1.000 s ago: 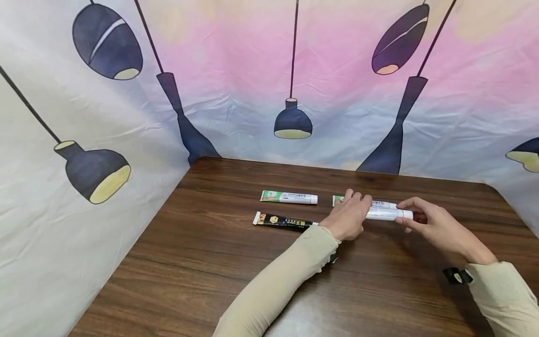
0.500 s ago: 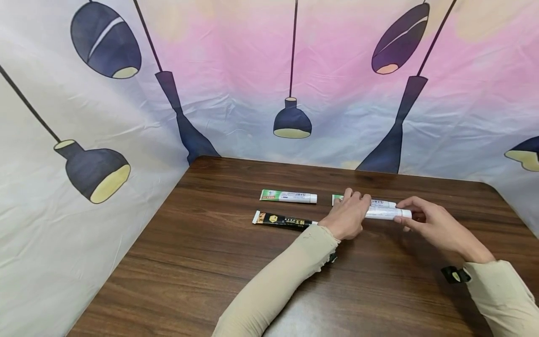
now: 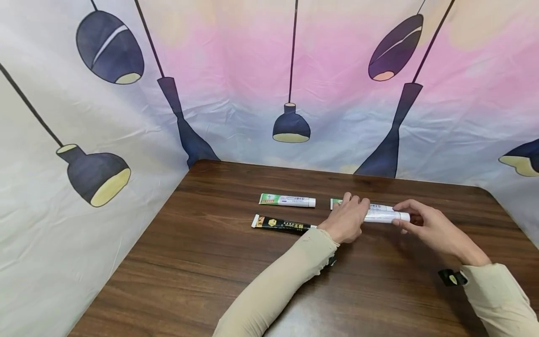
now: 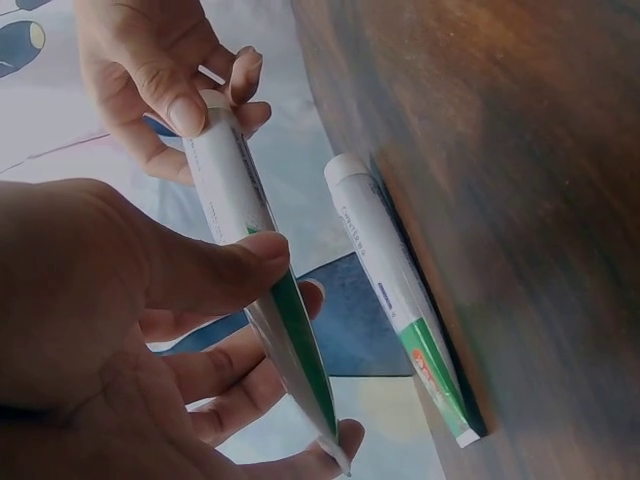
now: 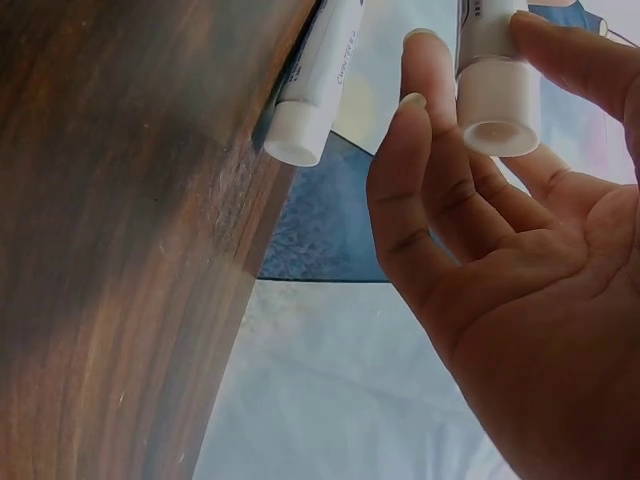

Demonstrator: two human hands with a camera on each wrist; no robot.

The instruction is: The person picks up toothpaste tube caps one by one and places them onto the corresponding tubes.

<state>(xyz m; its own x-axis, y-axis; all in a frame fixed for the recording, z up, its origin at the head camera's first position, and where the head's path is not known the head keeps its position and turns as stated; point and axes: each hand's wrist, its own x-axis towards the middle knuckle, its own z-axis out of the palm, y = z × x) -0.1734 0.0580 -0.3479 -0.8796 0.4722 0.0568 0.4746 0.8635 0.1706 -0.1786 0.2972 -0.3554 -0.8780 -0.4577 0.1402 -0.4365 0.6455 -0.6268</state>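
Note:
A white-and-green toothpaste tube (image 3: 384, 216) is held between both hands above the table. My left hand (image 3: 346, 217) pinches its flat tail half, thumb across the front and fingers behind, as the left wrist view shows. At the white cap end my right hand (image 3: 438, 230) grips the tube with thumb and fingers; the cap (image 5: 498, 108) points toward the camera in the right wrist view. Just behind lies a similar toothpaste tube (image 4: 385, 265) on the table, partly hidden by the left hand in the head view.
On the dark wooden table (image 3: 202, 262), a green-and-white toothpaste tube (image 3: 290, 201) lies toward the back left. Before it lies a black tube (image 3: 283, 223) with gold marks, its cap end close to the left wrist. A lamp-patterned cloth (image 3: 252, 84) hangs behind the table.
The head view has shifted slightly. Both hands keep their hold on the toothpaste tube, and the other tubes stay in place.

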